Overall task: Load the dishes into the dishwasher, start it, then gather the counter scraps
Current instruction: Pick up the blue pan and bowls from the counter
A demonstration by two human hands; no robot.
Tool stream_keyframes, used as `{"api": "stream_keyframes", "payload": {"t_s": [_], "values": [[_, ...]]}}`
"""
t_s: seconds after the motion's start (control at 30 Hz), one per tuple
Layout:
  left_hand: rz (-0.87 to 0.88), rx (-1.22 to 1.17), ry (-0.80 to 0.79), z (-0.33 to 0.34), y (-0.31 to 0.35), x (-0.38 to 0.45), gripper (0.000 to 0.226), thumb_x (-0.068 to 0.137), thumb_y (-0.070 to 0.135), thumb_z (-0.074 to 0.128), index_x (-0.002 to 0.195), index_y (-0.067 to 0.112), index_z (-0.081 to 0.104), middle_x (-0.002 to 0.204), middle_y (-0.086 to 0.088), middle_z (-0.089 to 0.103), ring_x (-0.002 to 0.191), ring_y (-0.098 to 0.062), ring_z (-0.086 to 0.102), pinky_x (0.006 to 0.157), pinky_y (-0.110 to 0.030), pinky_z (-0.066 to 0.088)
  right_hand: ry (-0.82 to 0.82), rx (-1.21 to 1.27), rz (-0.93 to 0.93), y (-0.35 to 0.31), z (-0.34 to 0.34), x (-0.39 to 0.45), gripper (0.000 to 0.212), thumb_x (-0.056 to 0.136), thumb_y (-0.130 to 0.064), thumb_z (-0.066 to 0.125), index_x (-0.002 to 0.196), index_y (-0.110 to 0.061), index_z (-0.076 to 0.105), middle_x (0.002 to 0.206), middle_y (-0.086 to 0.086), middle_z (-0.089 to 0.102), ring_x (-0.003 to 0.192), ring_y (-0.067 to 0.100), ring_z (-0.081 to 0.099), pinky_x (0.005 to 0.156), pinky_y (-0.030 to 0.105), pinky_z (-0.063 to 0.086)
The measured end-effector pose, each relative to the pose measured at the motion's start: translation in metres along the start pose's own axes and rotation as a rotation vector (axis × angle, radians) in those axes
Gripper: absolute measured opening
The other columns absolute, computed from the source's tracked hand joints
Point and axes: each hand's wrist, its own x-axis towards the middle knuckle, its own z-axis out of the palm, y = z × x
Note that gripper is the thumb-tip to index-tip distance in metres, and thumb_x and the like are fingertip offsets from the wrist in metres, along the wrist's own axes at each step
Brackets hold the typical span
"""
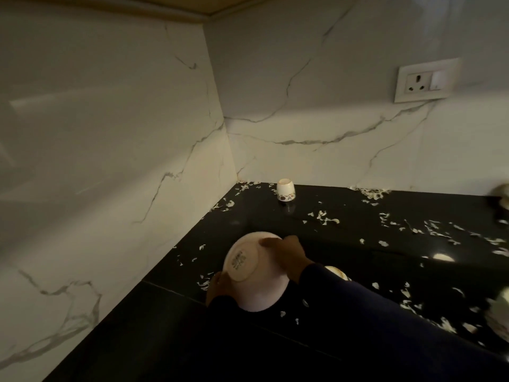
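A white bowl point(254, 274) is held upside down over the black counter point(344, 244), its stamped base facing me. My right hand point(286, 257) grips the bowl's right side, thumb lying on the base. My left hand point(220, 285) holds its lower left side, fingers curled against the wall. A small white cup point(286, 189) with a floral band stands upside down near the back corner. Pale scraps point(325, 218) lie scattered across the counter, thickest to the right.
White marble walls meet in a corner behind the counter. A wall socket point(425, 81) sits at the upper right. Blurred pale dishes show at the right edge point(500, 315). Another pale dish point(334, 271) peeks out behind my right sleeve.
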Motion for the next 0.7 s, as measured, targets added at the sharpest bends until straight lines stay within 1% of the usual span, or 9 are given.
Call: {"api": "stream_keyframes", "payload": {"t_s": [0.1,0.17,0.23,0.3,0.37,0.4,0.5,0.6,0.7], "values": [[0.045,-0.062,0.084,-0.006,0.014,-0.014,0.038,0.100,0.023,0.028,0.126,0.001,0.046,0.129,-0.020,0.049,0.121,-0.033,0.045,0.102,-0.039,0.034,-0.046,0.008,-0.076,-0.020,-0.011,-0.025,0.064,0.081,-0.037,0.068,0.130,-0.004,0.046,0.117,0.009,0.057,0.099,0.022,0.054,0.074,0.031,0.044],[0.108,-0.138,0.158,-0.004,0.028,-0.031,0.044,0.100,0.031,0.026,0.126,0.003,0.048,0.127,-0.019,0.051,0.119,-0.034,0.047,0.104,-0.042,0.036,-0.072,0.102,-0.129,-0.030,-0.033,-0.043,0.059,0.081,-0.034,0.068,0.127,-0.002,0.050,0.109,0.009,0.061,0.094,0.023,0.059,0.074,0.033,0.049],[0.174,-0.155,0.180,-0.001,0.042,-0.051,0.042,0.099,0.030,0.029,0.127,0.004,0.048,0.130,-0.019,0.050,0.120,-0.033,0.047,0.105,-0.043,0.036,-0.086,0.219,-0.190,-0.037,-0.058,-0.062,0.053,0.082,-0.027,0.068,0.125,0.001,0.053,0.108,0.013,0.065,0.094,0.027,0.063,0.079,0.036,0.053],[0.195,-0.224,0.189,0.005,0.052,-0.075,0.042,0.098,0.032,0.033,0.129,0.008,0.048,0.132,-0.016,0.049,0.122,-0.031,0.046,0.107,-0.043,0.034,-0.048,0.286,-0.249,-0.043,-0.085,-0.082,0.049,0.082,-0.024,0.067,0.120,0.004,0.056,0.108,0.017,0.066,0.086,0.026,0.064,0.071,0.033,0.054],[0.239,-0.279,0.172,0.017,0.057,-0.099,0.043,0.097,0.035,0.036,0.131,0.012,0.047,0.136,-0.012,0.048,0.127,-0.029,0.042,0.110,-0.040,0.030,0.002,0.331,-0.282,-0.046,-0.117,-0.099,0.043,0.083,-0.024,0.067,0.114,0.005,0.059,0.102,0.016,0.066,0.075,0.023,0.062,0.061,0.028,0.051],[0.279,-0.272,0.163,0.025,0.059,-0.113,0.043,0.097,0.034,0.035,0.131,0.011,0.047,0.138,-0.012,0.047,0.128,-0.028,0.041,0.110,-0.039,0.028,0.018,0.342,-0.290,-0.046,-0.135,-0.109,0.043,0.082,-0.026,0.067,0.112,0.004,0.060,0.101,0.016,0.066,0.075,0.024,0.062,0.062,0.027,0.051],[0.403,-0.210,0.093,0.052,0.061,-0.154,0.042,0.099,0.028,0.032,0.131,0.005,0.047,0.140,-0.014,0.044,0.130,-0.029,0.039,0.110,-0.034,0.024,0.060,0.331,-0.297,-0.040,-0.186,-0.138,0.053,0.077,-0.036,0.069,0.115,-0.001,0.061,0.109,0.018,0.067,0.087,0.030,0.065,0.071,0.032,0.053],[0.462,-0.223,0.032,0.088,0.067,-0.192,0.036,0.098,0.022,0.036,0.126,0.005,0.051,0.135,-0.014,0.049,0.126,-0.029,0.043,0.107,-0.035,0.029,0.092,0.267,-0.294,-0.025,-0.239,-0.173,0.046,0.084,-0.035,0.063,0.115,-0.002,0.061,0.108,0.017,0.066,0.087,0.029,0.063,0.072,0.033,0.051],[0.530,-0.272,-0.062,0.132,0.071,-0.228,0.031,0.096,0.021,0.040,0.118,0.005,0.056,0.126,-0.017,0.056,0.118,-0.032,0.050,0.103,-0.038,0.035,0.167,0.261,-0.269,-0.005,-0.293,-0.209,0.044,0.085,-0.034,0.063,0.115,-0.001,0.060,0.111,0.019,0.066,0.089,0.028,0.062,0.079,0.036,0.051]]}}
